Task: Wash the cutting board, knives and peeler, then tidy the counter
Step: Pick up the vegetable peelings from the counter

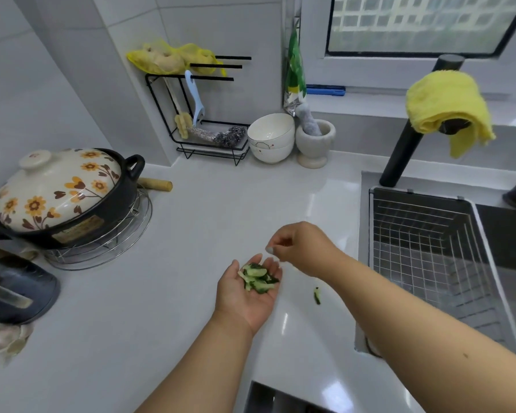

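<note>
The left hand [246,289] lies palm up over the bench [167,293], its grip wide and cupped, carrying a small heap of cucumber peelings [257,278] on the fingers and upper palm. The right hand [303,248] hovers just beyond and to the right of that cupped palm, thumb and forefinger brought narrowly together as if pinching; whether a scrap is actually between them cannot be told.

The relation that matters for the coming move: one stray peeling [317,295] is left on the bench, lying nearer the person than the right hand's pinch, below the right wrist, and to the right of the left palm. Its long axis runs roughly toward and away from the person. The right hand looks the nearer and better placed; it would need to draw back toward the body and drop to the bench to pick the strip up, then carry it left onto the heap.

This reads as the counter-tidying part of the task. Of the washing items, the only one I can make out is a light blue peeler [195,98] hanging on the black wire rack [209,144], far beyond both grips and to the left by the wall; no cutting board or knives can be identified with certainty. The sink [507,234], with its wire basket [429,254], lies to the right of the right hand, close at its side
</note>
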Motion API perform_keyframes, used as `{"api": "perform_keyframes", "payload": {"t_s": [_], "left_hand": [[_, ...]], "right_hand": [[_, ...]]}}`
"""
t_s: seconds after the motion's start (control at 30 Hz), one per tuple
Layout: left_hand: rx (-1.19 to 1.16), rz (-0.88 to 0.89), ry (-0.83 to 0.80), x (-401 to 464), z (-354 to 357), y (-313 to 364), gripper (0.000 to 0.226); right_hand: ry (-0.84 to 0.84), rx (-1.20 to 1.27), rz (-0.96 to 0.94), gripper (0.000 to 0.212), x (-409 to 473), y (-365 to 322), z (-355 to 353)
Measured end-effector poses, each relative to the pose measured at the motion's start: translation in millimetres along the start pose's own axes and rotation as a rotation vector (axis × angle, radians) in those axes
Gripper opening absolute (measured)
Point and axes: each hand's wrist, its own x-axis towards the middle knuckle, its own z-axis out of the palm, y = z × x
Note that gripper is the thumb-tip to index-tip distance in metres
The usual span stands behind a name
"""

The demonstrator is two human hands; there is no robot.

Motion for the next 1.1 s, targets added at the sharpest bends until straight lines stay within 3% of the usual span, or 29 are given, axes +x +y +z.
{"api": "perform_keyframes", "payload": {"t_s": [0.1, 0.2, 0.3, 0.43, 0.53, 0.83, 0.93, 1.03, 1.1], "left_hand": [[0.013, -0.013, -0.021, 2.8, 2.5, 1.2, 0.045], [0.029, -0.024, -0.035, 4.3, 3.0, 0.5, 0.046], [0.043, -0.039, -0.030, 6.7, 3.7, -3.5, 0.047], [0.063, -0.048, -0.013, 9.6, 4.7, -7.0, 0.047], [0.073, -0.051, -0.005, 10.7, 5.8, -8.3, 0.047], [0.125, -0.041, 0.046, 14.1, 8.7, -16.4, 0.042], [0.161, -0.061, 0.023, 13.4, 13.2, -22.4, 0.042], [0.135, -0.106, -0.029, 10.7, 20.6, -29.2, 0.040], [0.122, -0.115, -0.039, 11.3, 24.5, -30.6, 0.040]], "right_hand": [[0.103, -0.121, 0.146, 0.007, -1.8, 22.5, -24.9], [-0.037, -0.375, 0.292, 0.020, -12.4, 42.2, -28.7], [-0.156, -0.536, 0.303, 0.032, -24.8, 51.8, -11.2], [-0.243, -0.638, 0.311, 0.030, -23.9, 55.1, 0.2], [-0.276, -0.627, 0.336, 0.028, -21.6, 55.3, -1.0], [-0.104, -0.435, 0.232, 0.005, -34.1, 61.4, 3.4], [0.027, -0.293, 0.106, 0.006, -30.2, 48.2, -11.2], [-0.084, -0.369, -0.067, 0.018, -27.3, 32.4, -20.1], [-0.042, -0.365, -0.045, 0.016, -21.3, 37.7, -31.0]]}}
